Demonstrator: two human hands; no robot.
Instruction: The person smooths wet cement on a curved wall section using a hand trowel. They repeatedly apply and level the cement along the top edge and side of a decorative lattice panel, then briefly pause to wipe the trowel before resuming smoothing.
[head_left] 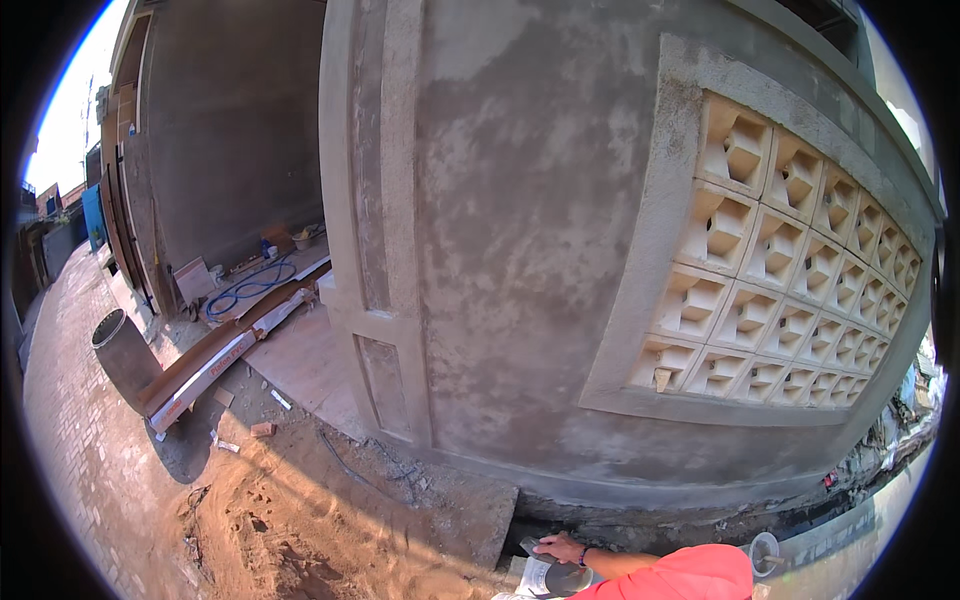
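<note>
My right hand point(562, 547) reaches in from the lower right, with a red-orange sleeve and a dark band at the wrist. Its fingers are bent over a small grey flat-looking piece point(529, 546), whose kind I cannot make out. Just below the hand is a bucket-like container point(536, 577) with a whitish side and dark grey contents, cut off by the lower edge. My left hand does not show.
A plastered wall point(530, 230) stands ahead, with cream vent blocks point(752, 238) at right. A narrow ditch point(690, 537) runs along its foot. A sand heap point(270, 540), long board point(205, 376), concrete cylinder point(125, 355) and blue hose point(245, 290) lie left. A clear cup point(765, 551) stands right.
</note>
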